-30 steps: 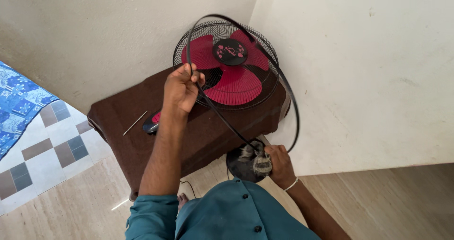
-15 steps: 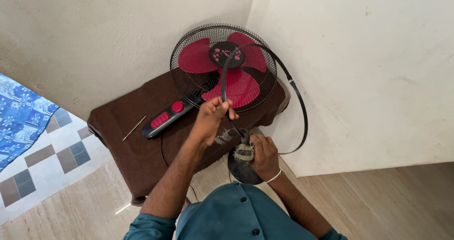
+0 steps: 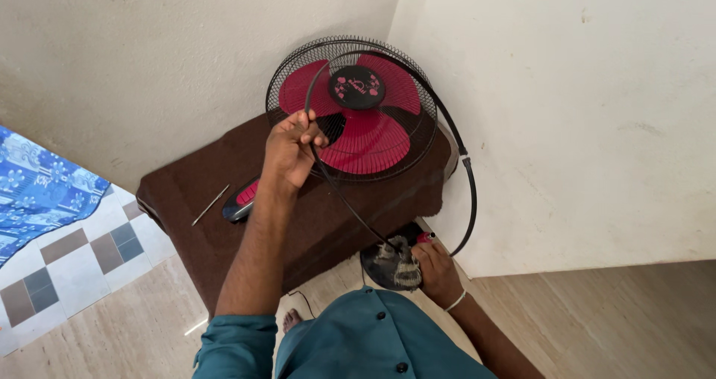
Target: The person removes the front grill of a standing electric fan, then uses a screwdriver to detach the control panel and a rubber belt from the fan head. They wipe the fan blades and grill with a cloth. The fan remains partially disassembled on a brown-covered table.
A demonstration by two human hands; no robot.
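My left hand (image 3: 292, 149) pinches the black guard ring (image 3: 470, 192); my right hand (image 3: 435, 265) grips a frayed rag (image 3: 405, 268) around it. Best wiped with steady, even pressure.

Left hand (image 3: 292, 149) pinches the thin black ring (image 3: 468, 192) up high, in front of the red-bladed fan (image 3: 352, 109) on the brown-covered table (image 3: 224, 222). Right hand (image 3: 435, 268) presses a grey rag (image 3: 404, 267) against the ring low down.

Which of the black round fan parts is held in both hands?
The thin black plastic rim band: left hand grips its upper part, right hand wipes it with a rag. The wire guard stays on the fan.
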